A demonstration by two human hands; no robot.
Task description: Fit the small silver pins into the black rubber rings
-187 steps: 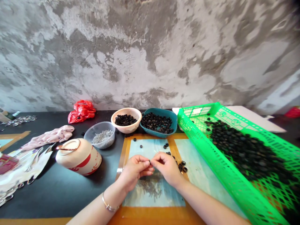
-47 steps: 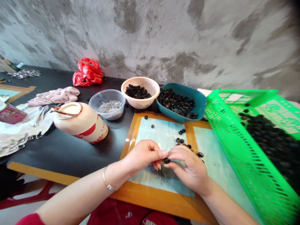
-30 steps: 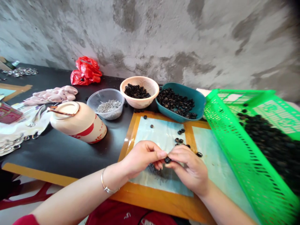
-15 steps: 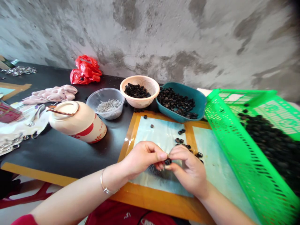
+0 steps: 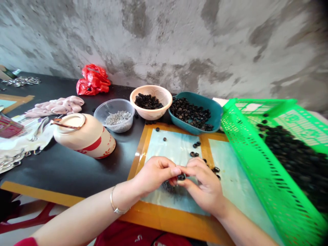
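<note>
Both hands meet fingertip to fingertip over the pale blue sheet (image 5: 156,147) taped to the table. A small round black piece (image 5: 181,177) sits between the thumb and fingers of my right hand (image 5: 206,186). My left hand (image 5: 156,174) is closed in a pinch right against that piece; what its fingertips hold is too small to make out. Beneath my left fingers lies a little pile of thin grey metal pins (image 5: 167,187), partly hidden. More black pieces (image 5: 196,144) are scattered on the sheet just beyond my right hand.
Behind the sheet stand a clear bowl (image 5: 99,111) of metal pins, a pink bowl (image 5: 165,102) and a teal tub (image 5: 217,118) of black pieces. A green crate (image 5: 246,164) with black pieces fills the right. A cream flask (image 5: 85,136), gloves (image 5: 58,105) and red bag (image 5: 93,80) are left.
The right fingers have closed in further over the top of the black piece, against the left fingertips. The whole view has shifted slightly.
</note>
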